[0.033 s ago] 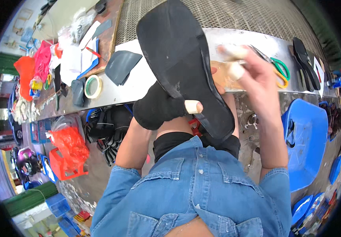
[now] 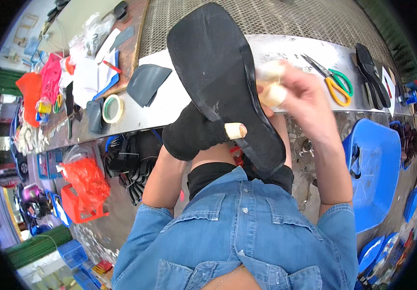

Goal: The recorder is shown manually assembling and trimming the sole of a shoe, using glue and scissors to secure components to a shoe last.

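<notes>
A black square-toed shoe sole is held up at a slant in front of me, over the table edge and my lap. My left hand, in a black glove or wrap with a light covering on the thumb, grips it around its narrow middle. That thumb lies on the near face; a bit of finger shows past the sole's right edge. My right hand, with light coverings on thumb and forefinger, is beside the sole's right edge. Motion blurs its bent fingertips, and whether they pinch anything is unclear.
On the metal table lie scissors, dark grey sheet pieces, a tape roll and black soles. A blue bin stands below at right, a red stool with a red bag at left. Wire mesh lies beyond.
My right hand has moved left, closer to the sole's edge, and its fingers have bent more. The sole and my left hand stay nearly where they were.
</notes>
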`<move>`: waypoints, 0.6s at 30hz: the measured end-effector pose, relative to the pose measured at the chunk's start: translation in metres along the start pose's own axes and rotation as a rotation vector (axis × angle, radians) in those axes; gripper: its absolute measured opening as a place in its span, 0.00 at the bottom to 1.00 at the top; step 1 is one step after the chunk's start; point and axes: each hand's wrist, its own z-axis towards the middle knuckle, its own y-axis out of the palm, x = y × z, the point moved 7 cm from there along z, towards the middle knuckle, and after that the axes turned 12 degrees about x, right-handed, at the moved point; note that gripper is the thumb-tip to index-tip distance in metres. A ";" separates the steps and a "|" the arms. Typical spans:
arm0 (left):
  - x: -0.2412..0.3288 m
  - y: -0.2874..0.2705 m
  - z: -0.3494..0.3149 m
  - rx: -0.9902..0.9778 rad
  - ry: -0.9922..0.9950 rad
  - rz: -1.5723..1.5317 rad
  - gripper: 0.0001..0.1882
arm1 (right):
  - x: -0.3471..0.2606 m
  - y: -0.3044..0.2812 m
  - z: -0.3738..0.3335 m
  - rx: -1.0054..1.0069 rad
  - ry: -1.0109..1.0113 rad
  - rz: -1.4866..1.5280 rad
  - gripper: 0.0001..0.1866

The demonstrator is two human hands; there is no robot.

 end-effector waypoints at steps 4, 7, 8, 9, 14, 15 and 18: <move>-0.007 -0.009 -0.008 0.126 -0.125 0.212 0.28 | 0.015 0.013 -0.006 -0.098 0.161 -0.033 0.07; -0.007 -0.007 -0.006 0.082 -0.109 0.332 0.26 | 0.013 0.016 -0.004 -0.025 -0.272 -0.126 0.07; -0.006 -0.005 -0.004 0.086 -0.078 0.294 0.24 | 0.017 0.016 -0.005 0.009 -0.197 -0.099 0.07; -0.003 -0.005 -0.002 0.091 -0.047 0.256 0.23 | 0.021 0.016 -0.005 0.043 -0.122 -0.073 0.07; -0.008 -0.008 0.003 0.084 -0.108 0.186 0.23 | 0.021 0.015 0.006 0.031 -0.070 -0.256 0.07; -0.008 -0.010 0.005 0.149 -0.120 0.179 0.23 | 0.010 0.016 0.006 0.105 -0.325 -0.523 0.08; -0.018 -0.014 0.014 0.269 -0.028 0.099 0.21 | 0.019 0.014 0.015 0.064 -0.172 -0.307 0.12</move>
